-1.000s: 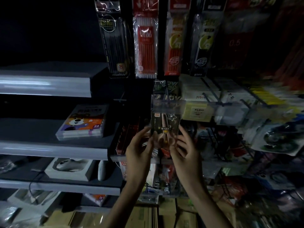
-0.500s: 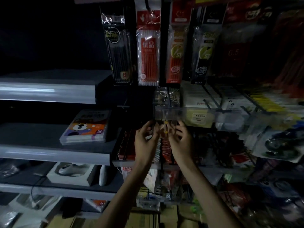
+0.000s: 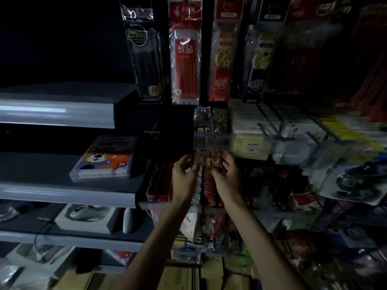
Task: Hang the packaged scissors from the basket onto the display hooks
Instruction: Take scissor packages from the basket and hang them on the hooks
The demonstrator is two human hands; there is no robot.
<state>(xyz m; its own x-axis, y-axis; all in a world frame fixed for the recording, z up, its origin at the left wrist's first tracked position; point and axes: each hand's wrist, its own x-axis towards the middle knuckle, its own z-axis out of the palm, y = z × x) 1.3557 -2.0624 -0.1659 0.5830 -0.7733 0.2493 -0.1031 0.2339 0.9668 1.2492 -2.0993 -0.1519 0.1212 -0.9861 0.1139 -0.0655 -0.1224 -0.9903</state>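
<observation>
Left grip [image 3: 184,174], right grip [image 3: 227,174], raised, close together

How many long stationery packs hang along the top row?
4 clear, left to right: black pack, red-and-white pack, orange-red pack, black-and-yellow pack. Farther right, dim red ones may add more.

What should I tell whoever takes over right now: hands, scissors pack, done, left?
Left hand pinches the scissors pack at its left edge.
Right hand grips its right edge.
Pack sits just under the clear price strip, top hidden behind it.
Done: pack raised to the strip; hung or not, cannot tell.
Left: hang it, let go. Basket out of view.
</observation>
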